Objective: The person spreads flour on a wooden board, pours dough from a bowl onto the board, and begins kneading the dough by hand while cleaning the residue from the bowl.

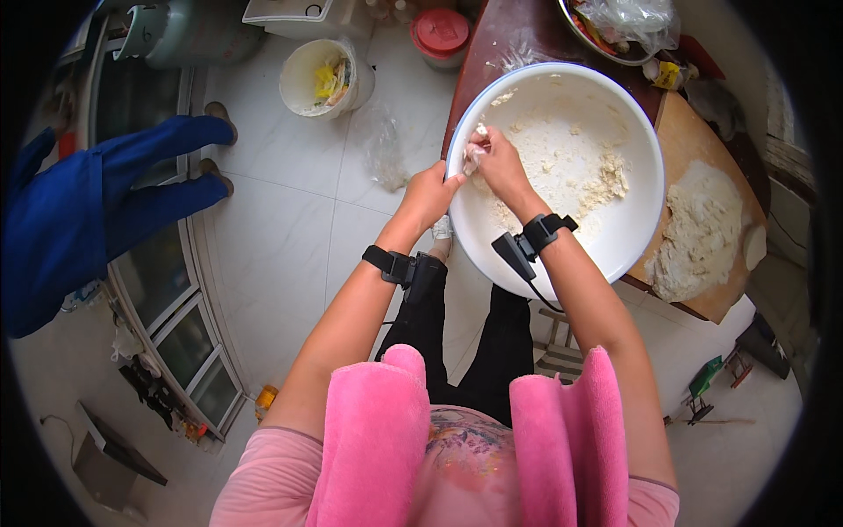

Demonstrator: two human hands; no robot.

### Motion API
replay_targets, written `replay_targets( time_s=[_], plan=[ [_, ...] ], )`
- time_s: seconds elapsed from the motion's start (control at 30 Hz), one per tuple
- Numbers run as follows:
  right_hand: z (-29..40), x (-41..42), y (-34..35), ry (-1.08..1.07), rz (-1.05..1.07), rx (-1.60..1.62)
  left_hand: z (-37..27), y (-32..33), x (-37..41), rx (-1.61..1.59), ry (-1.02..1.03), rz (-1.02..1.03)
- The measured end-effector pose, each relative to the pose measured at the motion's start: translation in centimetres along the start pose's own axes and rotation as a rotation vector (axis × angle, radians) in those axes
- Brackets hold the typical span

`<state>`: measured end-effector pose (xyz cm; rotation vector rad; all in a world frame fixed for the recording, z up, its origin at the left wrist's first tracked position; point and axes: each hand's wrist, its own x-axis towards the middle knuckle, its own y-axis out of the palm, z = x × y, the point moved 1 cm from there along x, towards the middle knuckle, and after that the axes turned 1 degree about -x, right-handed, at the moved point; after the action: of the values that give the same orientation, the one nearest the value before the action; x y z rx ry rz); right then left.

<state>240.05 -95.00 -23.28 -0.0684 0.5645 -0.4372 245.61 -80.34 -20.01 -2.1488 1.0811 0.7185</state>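
A large white basin with a blue rim (pixel 622 240) sits in front of me, partly over the corner of the dark red table (pixel 490 46). My left hand (pixel 428 194) grips its left rim, thumb on the edge. Inside the basin, my right hand (pixel 504 165) is against the left wall, its fingers bent and coated with white flour or dough. Whether those fingers hold a scrap of dough cannot be made out. Dry flour and dough crumbs (pixel 546 158) cover the basin's bottom, with a thicker clump (pixel 609 174) on the right.
Right of the basin, a floury dough mass (pixel 698 230) lies on a wooden board (pixel 665 145). A metal bowl (pixel 596 46) stands behind. On the floor are a waste bucket (pixel 362 79), a plastic bag (pixel 385 151) and a red-lidded tub (pixel 441 36). A person in blue (pixel 72 211) stands left.
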Motion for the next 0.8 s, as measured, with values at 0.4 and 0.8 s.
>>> replay_targets(
  time_s=[0.4,0.8],
  plan=[
    [2.6,0.9,0.4,-0.212,-0.319,-0.105,0.3,-0.1,0.2,0.078,-0.027,0.009],
    [-0.7,1.0,-0.6,-0.043,-0.107,-0.057,-0.6,0.2,0.1,0.054,0.005,0.042]
  ],
)
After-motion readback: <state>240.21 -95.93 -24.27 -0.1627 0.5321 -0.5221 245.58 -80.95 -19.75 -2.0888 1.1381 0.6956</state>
